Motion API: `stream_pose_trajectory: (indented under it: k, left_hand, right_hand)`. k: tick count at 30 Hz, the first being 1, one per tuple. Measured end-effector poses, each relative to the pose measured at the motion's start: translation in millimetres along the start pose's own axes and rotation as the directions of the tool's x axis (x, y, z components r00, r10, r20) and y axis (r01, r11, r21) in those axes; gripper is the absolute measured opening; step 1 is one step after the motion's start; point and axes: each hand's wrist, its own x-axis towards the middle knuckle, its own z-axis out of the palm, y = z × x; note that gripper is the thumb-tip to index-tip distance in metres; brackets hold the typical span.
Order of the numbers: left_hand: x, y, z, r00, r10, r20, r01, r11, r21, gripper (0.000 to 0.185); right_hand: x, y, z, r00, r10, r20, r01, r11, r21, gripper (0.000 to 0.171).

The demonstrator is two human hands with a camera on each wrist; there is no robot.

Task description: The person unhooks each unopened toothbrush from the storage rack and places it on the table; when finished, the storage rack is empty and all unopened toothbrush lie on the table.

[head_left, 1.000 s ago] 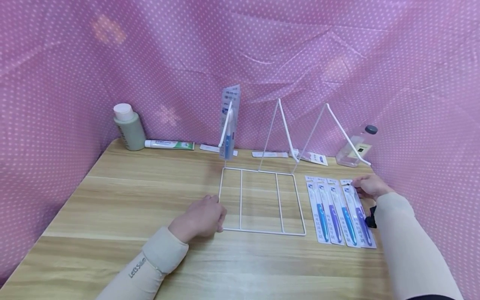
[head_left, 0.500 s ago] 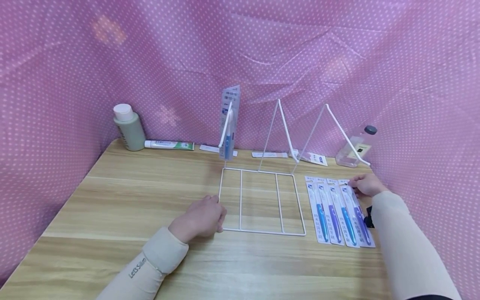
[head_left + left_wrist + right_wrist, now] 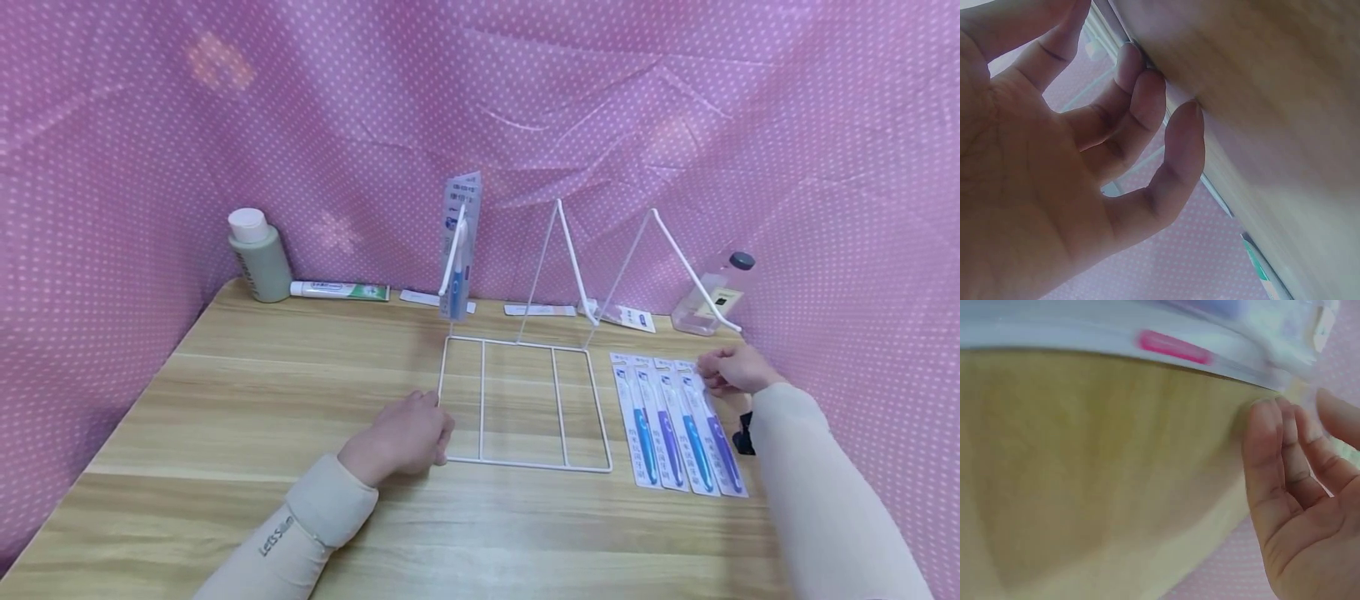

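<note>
A white wire rack (image 3: 522, 465) stands mid-table with three raised hooks at its back. My left hand (image 3: 401, 433) holds the rack's left side near the front corner; the left wrist view shows its curled fingertips (image 3: 1185, 134) down at the table surface. To the right of the rack lie several packaged toothbrushes side by side, blue and purple. Beside the top of the rightmost toothbrush pack (image 3: 716, 442) is my right hand (image 3: 738, 371). Its fingers (image 3: 1266, 444) are nearly straight at the pack's edge, thumb apart. Packaged toothbrush stock (image 3: 459, 250) hangs on the left hook.
Along the back edge stand or lie a green bottle (image 3: 262, 262), a toothpaste tube (image 3: 341, 290), white labels (image 3: 540, 310), another tube (image 3: 630, 317) and a clear bottle (image 3: 705, 304). A pink dotted curtain (image 3: 375, 125) surrounds the wooden table (image 3: 225, 400).
The rightmost toothbrush pack has shifted slightly left, closer in line with its neighbours. My right hand moved slightly left with it. The left hand and rack have stayed put.
</note>
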Motion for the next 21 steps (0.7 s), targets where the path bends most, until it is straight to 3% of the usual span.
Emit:
stream_pose_trajectory:
  k: [4, 9, 13, 16, 21]
  left_hand:
    - [-0.3, -0.8, 1.0, 1.000, 0.009, -0.005, -0.009, 1.000, 0.007, 0.038]
    - [-1.5, -0.3, 0.1, 1.000, 0.013, -0.012, -0.012, 1.000, 0.004, 0.037]
    - [-1.0, 0.8, 0.0, 1.000, 0.019, -0.014, -0.019, 1.000, -0.003, 0.037]
    - [-0.6, 1.2, -0.1, 1.000, 0.021, -0.016, -0.021, 1.000, -0.008, 0.037]
    - [-1.1, 2.1, -1.0, 1.000, 0.019, -0.015, -0.019, 1.000, -0.006, 0.036]
  right_hand:
    - [-12.5, -22.5, -4.1, 0.992, -0.116, -0.059, 0.118, 0.992, 0.033, 0.054]
    - [-50.1, -64.5, 25.0, 0.935, -0.337, -0.111, 0.348, 0.933, 0.092, 0.056]
    - [-89.7, -83.3, 62.9, 0.863, -0.503, -0.053, 0.503, 0.864, -0.010, 0.041]
    - [-103.8, -86.9, 90.6, 0.815, -0.579, 0.023, 0.579, 0.811, -0.083, 0.031]
    - [-101.1, -81.6, 120.4, 0.788, -0.606, 0.106, 0.615, 0.771, -0.164, 0.018]
